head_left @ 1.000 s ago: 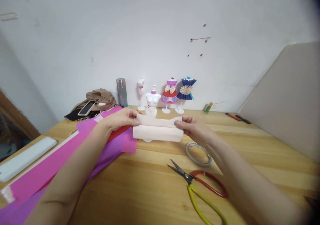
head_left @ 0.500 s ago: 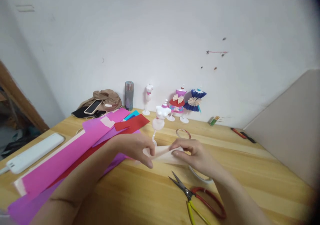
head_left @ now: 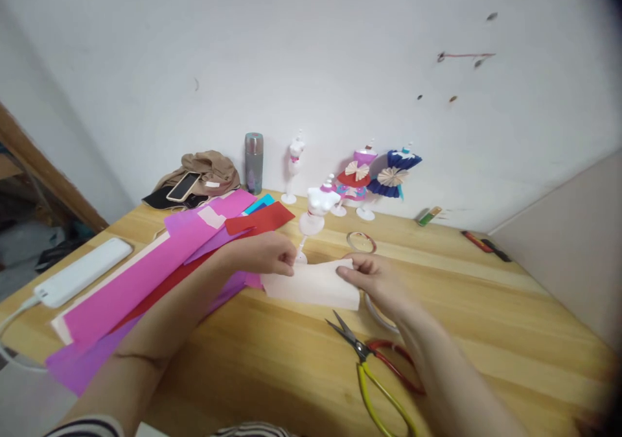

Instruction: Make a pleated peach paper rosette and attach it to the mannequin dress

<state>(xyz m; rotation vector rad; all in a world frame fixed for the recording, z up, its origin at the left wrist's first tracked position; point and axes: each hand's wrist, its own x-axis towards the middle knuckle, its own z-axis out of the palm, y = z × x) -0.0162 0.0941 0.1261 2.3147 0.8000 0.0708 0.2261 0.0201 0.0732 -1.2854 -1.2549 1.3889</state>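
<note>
A pale pink sheet of crepe paper [head_left: 311, 285] hangs just above the wooden table [head_left: 486, 320], held at both upper corners. My left hand [head_left: 265, 254] pinches its left end with closed fingers. My right hand [head_left: 372, 278] pinches its right end. Just behind the sheet stands a small white bare mannequin [head_left: 318, 209] on a stand. Scissors [head_left: 374, 366] with one red and one yellow handle lie on the table near my right forearm, blades pointing left and away.
Long pink, purple and red paper strips [head_left: 146, 275] lie at the left. A white power strip [head_left: 80, 271] sits near the left edge. Against the wall stand a grey flask [head_left: 253, 154], dressed mannequins [head_left: 374, 176], and a phone on a brown cloth [head_left: 197, 177]. Tape rings [head_left: 360, 241] lie near the sheet.
The pale sheet went from spread and raised, to bunched low between my hands, to spread again just above the table. The view has swung left and tilted.
</note>
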